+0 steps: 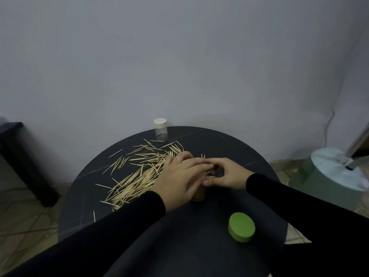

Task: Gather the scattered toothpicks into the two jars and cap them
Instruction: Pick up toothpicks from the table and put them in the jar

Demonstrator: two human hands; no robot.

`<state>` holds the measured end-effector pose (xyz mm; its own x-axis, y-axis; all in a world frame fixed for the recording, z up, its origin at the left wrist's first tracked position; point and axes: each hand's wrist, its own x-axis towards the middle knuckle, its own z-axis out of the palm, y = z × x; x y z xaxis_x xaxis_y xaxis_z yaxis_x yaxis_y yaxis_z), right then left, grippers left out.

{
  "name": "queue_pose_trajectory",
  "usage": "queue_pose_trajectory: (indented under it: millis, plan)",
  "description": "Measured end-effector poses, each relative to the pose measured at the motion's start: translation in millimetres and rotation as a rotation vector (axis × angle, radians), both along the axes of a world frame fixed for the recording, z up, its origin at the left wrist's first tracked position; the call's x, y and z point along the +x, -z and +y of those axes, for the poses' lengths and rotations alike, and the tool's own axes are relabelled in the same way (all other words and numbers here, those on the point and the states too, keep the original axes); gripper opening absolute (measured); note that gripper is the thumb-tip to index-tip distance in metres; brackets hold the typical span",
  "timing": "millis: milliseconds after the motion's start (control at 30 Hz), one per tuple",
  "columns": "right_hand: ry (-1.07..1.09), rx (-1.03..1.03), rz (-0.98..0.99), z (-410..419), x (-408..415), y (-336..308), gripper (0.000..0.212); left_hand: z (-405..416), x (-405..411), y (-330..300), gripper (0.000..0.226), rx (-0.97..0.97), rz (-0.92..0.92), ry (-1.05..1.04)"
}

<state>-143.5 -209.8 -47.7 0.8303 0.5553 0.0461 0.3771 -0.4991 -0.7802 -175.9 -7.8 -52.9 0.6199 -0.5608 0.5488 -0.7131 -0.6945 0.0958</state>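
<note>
An open jar point(198, 193) in the middle of the round table point(235, 148) is gripped by the left hand point(179, 180), its fingers curled around the top. The right hand point(225, 173) is placed just beside it, fingers bent at the jar mouth; whether toothpicks are pinched cannot be told. Scattered toothpicks point(137, 172) are spread to the left. A green lid point(241, 226) is lying nearer, and a capped clear jar point(160, 129) is standing at the far edge.

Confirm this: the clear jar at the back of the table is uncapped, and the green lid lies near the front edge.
Wrong on one point: the head view shows the clear jar wearing its white cap. The green lid does lie near the front edge of the table.
</note>
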Motion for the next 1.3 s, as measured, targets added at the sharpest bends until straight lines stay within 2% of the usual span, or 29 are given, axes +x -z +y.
queue_pose_trajectory:
  millis: [133, 233, 400, 500, 600, 767, 900, 1100, 1233, 1300]
  plan:
    - [-0.035, 0.058, 0.046, 1.9, 1.5, -0.8, 0.028, -4.5, 5.6, -9.4, 0.043, 0.106, -0.048, 0.141]
    - [-0.048, 0.055, 0.035, 3.2, 4.1, 0.0, 0.03, -5.9, 11.7, -14.0, 0.038, 0.095, -0.023, 0.18]
    - [-0.054, 0.01, 0.038, 3.2, 6.5, -0.1, 0.029, -0.1, 16.7, -10.5, 0.019, -0.098, 0.061, 0.092]
    - [-0.046, -0.047, 0.024, 3.7, 6.4, 0.9, 0.04, 7.3, 21.0, -3.5, 0.024, -0.228, 0.109, -0.019]
    - [-0.034, -0.081, 0.036, 4.8, 6.4, 0.5, 0.05, 15.3, 22.3, 0.8, 0.028, -0.27, 0.192, -0.037]
    - [-0.035, -0.077, 0.016, 5.7, 5.2, 0.8, 0.057, 17.4, 15.2, 0.7, 0.039, -0.208, 0.255, 0.039]
    - [-0.024, -0.076, 0.017, 6.3, 4.2, -0.4, 0.055, 18.8, 14.8, -2.1, 0.027, -0.184, 0.127, 0.077]
    - [-0.02, -0.076, 0.023, 6.3, 5.3, 1.2, 0.048, 24.1, 10.2, -7.4, 0.028, -0.033, 0.033, 0.102]
    - [-0.018, -0.079, 0.027, 5.5, 5.7, 1.2, 0.047, 30.9, 13.5, -5.2, 0.038, 0.003, 0.016, 0.041]
    - [-0.025, -0.082, 0.019, 5.1, 6.0, 1.1, 0.046, 32.7, 11.9, -2.6, 0.047, 0.113, 0.042, 0.025]
